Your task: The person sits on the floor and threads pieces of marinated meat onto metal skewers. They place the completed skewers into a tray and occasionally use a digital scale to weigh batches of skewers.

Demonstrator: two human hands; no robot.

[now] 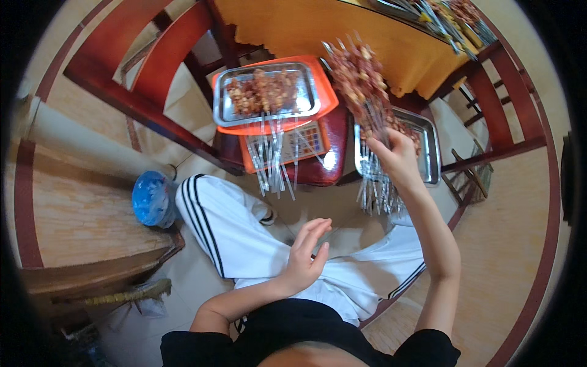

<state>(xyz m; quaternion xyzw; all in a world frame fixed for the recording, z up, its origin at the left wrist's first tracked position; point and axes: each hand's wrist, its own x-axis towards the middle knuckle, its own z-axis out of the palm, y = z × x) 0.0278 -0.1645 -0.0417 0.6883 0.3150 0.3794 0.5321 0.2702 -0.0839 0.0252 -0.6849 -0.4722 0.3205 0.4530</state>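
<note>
My right hand (pixel 398 149) grips the metal stems of a bunch of meat skewers (pixel 360 80), held tilted with the meat end up and away from me. Beneath that hand lies a steel tray (pixel 430 142) with more meat skewers, their stems hanging over its near edge. My left hand (pixel 308 254) is above my lap, holding nothing, its fingers slightly spread. Ahead, another steel tray (pixel 220 103) bears meat skewers (pixel 263 91), their stems pointing towards me. That tray sits on an orange plastic tray (pixel 328 94) on top of an orange weighing scale (pixel 286 144).
The scale stands on a dark red chair seat (pixel 337 158). Wooden chairs flank it at left (pixel 146 114) and right (pixel 497 114). Behind is a table with an orange cloth (pixel 293 27), bearing more skewers (pixel 440 23). A blue-lined bin (pixel 153 199) stands beside my left knee.
</note>
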